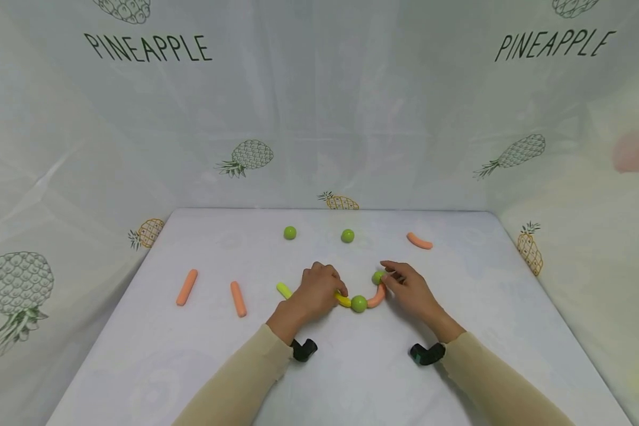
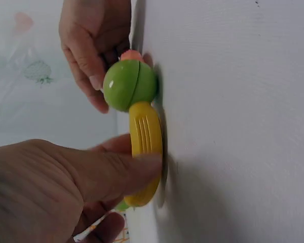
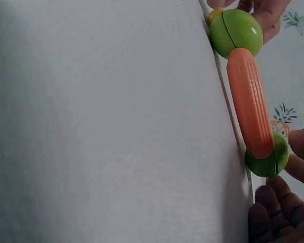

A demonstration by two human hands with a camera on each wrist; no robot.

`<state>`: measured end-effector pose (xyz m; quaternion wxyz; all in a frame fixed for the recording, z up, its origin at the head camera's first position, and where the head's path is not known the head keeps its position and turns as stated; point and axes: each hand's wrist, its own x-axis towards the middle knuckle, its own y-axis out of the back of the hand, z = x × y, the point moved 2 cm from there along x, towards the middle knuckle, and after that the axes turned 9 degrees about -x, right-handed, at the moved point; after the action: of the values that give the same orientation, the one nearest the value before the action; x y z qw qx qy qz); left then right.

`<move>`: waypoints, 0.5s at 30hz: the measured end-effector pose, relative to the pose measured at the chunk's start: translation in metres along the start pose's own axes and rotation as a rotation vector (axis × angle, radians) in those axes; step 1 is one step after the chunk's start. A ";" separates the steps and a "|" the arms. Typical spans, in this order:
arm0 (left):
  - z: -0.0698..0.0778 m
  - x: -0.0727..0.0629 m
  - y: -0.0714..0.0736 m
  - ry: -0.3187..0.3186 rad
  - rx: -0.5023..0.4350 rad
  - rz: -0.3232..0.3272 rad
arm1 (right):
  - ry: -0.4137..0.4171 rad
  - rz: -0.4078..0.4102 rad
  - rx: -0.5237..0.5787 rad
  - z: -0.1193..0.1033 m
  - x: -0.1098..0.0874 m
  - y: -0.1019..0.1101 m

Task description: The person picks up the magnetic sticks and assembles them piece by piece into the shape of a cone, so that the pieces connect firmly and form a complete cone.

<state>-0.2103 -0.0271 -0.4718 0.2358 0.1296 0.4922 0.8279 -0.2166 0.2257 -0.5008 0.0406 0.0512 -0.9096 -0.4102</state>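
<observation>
My left hand (image 1: 318,289) pinches a curved yellow toy stick (image 2: 145,129) with ridged sides, its thumb across the near face. One end of this stick meets a green ball (image 1: 359,304) with a seam around it. From that ball's other side runs a curved orange stick (image 3: 249,101), which ends at a second green ball (image 3: 267,161). My right hand (image 1: 412,293) is around this second ball, thumb and fingers loosely spread at its edge. In the head view, the left hand covers part of the yellow stick.
Two loose green balls (image 1: 290,232) lie toward the back of the white table (image 1: 138,367). A curved orange piece (image 1: 419,241) is at back right. Two straight orange sticks (image 1: 187,287) lie at left. A yellow-green stick (image 1: 284,290) is partly behind the left hand.
</observation>
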 end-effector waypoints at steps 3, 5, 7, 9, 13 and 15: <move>0.002 0.002 -0.002 0.042 -0.031 0.021 | 0.008 -0.024 -0.028 0.002 0.000 -0.001; 0.004 0.003 -0.006 0.059 -0.060 0.038 | 0.010 -0.027 -0.040 0.002 0.000 -0.002; 0.008 0.005 -0.011 0.054 -0.083 0.051 | 0.013 -0.025 -0.042 0.002 0.000 -0.002; 0.012 0.007 -0.015 0.037 -0.089 0.062 | 0.009 -0.021 -0.041 0.002 -0.001 -0.002; 0.016 0.009 -0.021 0.005 -0.071 0.071 | 0.005 -0.014 -0.027 0.000 -0.003 -0.001; 0.015 0.009 -0.021 -0.005 -0.064 0.075 | 0.011 -0.009 -0.032 -0.001 -0.004 0.000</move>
<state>-0.2055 -0.0025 -0.4830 0.2097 0.1425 0.4598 0.8511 -0.2126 0.2257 -0.5007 0.0444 0.0569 -0.9026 -0.4244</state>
